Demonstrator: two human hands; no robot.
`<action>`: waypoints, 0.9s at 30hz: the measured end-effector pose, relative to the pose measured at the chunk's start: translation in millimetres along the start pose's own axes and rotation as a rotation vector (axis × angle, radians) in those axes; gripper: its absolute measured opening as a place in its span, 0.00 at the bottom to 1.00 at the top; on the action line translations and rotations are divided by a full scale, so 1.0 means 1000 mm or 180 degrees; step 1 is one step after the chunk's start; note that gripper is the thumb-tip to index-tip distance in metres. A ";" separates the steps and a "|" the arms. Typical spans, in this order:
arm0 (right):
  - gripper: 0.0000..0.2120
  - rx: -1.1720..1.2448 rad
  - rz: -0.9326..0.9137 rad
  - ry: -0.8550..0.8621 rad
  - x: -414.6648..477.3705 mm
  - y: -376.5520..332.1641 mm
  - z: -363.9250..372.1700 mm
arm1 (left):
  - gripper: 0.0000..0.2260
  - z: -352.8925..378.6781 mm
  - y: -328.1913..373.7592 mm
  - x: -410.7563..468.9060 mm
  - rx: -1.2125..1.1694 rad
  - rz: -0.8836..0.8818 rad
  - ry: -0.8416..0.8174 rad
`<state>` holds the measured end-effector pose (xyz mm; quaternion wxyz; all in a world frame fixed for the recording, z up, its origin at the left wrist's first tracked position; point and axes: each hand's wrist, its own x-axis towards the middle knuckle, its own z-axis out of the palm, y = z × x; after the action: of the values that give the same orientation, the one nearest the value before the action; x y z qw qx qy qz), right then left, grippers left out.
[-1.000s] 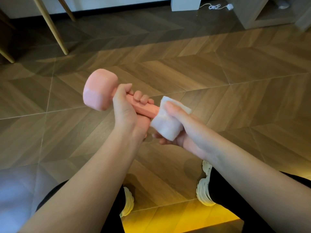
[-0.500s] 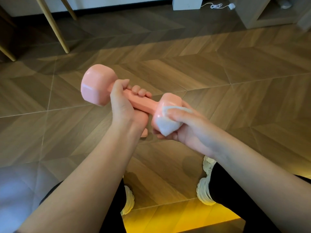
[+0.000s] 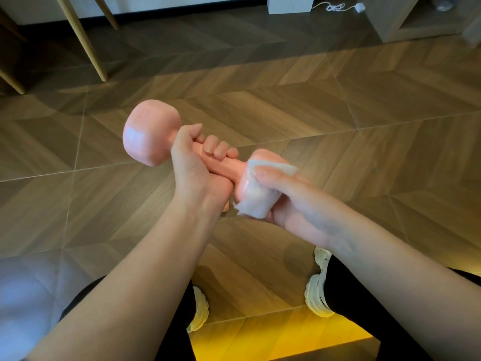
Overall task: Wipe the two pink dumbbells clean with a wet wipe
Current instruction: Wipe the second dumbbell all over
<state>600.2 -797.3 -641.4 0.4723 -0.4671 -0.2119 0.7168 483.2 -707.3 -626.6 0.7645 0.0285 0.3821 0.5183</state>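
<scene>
**Gripped mid-handle, wiped at one head**

The dumbbell (image 3: 149, 136) is held aloft, its handle clenched in the left hand (image 3: 191, 168) so both heads are free. Beside that grip, the wipe (image 3: 256, 201) is clasped round one head by the right hand (image 3: 294, 207).

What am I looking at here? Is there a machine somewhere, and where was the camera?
There is no machine: a person is working with bare hands. The one current picture comes from a camera worn on the head, looking down past both arms. The left hand grips the handle of a pink dumbbell, held in the air above a wooden floor. The right hand holds a white wet wipe wrapped over the dumbbell's nearer end. Lower down are the person's pale shoes. At the top are wooden furniture legs and a white cable. No second dumbbell is in view.
</scene>
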 end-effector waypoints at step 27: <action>0.31 0.0139 -0.0291 -0.0019 0.005 -0.001 -0.008 | 0.13 -0.002 -0.007 0.006 -0.0048 -0.0208 0.0308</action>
<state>607.5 -793.7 -646.5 0.5141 -0.4443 -0.2188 0.7003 488.0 -706.0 -634.8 0.7618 -0.0149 0.4156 0.4967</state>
